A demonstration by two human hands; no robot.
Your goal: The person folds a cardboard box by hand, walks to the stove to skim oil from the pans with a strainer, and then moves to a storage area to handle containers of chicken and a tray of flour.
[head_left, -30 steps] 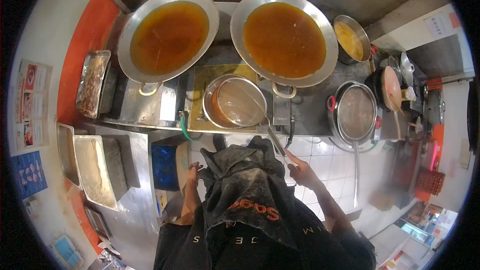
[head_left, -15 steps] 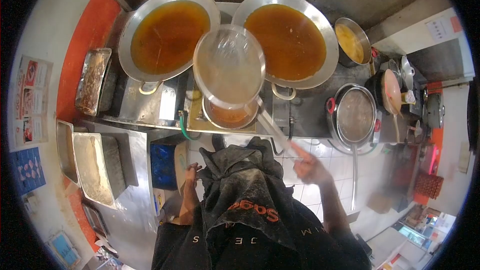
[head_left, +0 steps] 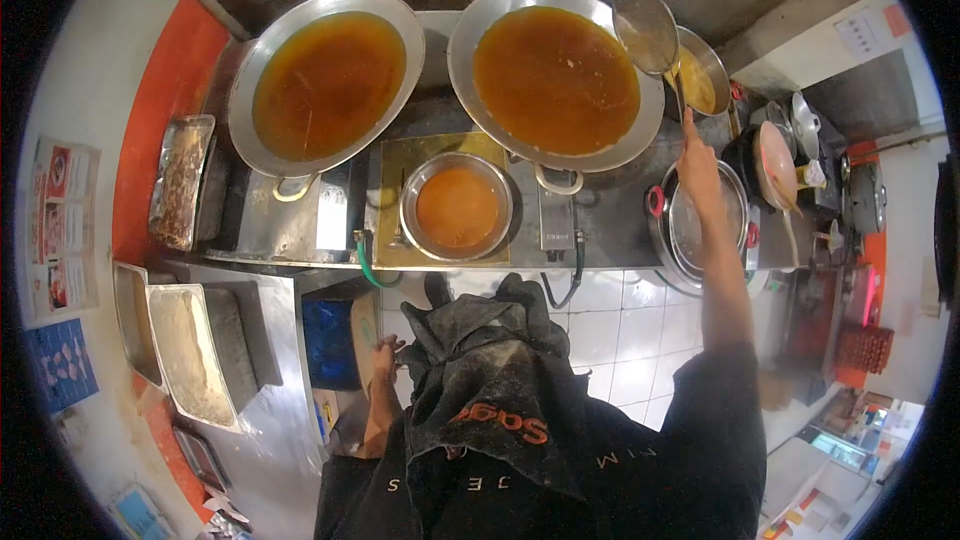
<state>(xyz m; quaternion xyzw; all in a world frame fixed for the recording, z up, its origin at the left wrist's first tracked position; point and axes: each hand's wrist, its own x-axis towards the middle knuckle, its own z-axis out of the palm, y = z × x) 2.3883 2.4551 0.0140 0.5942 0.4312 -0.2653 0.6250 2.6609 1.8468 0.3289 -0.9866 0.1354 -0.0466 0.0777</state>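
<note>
My right hand (head_left: pixel 700 165) reaches to the back right, closed on the long handle of a round mesh skimmer (head_left: pixel 645 32). The skimmer's head hangs over the right rim of the right wok (head_left: pixel 462 70), beside a small pot (head_left: pixel 716 62) of yellow liquid that it partly covers. Brown-orange oil fills the right wok and the left wok (head_left: pixel 240 90). A metal bowl (head_left: pixel 408 212) with orange-brown liquid sits at the front of the stove. Down beside my apron, my left hand (head_left: pixel 385 352) hangs with fingers loosely apart, holding nothing visible.
A second strainer lies over a red-handled pot (head_left: pixel 656 202) at right, beyond it a pan (head_left: pixel 777 155). Metal trays (head_left: pixel 195 350) stand on the left counter, and a foil-like tray (head_left: pixel 182 180) sits left of the stove. A green hose (head_left: pixel 366 265) runs along the front edge.
My right hand has carried the skimmer from above the metal bowl up and right to the small pot, uncovering the bowl. My left hand stays low beside the apron.
</note>
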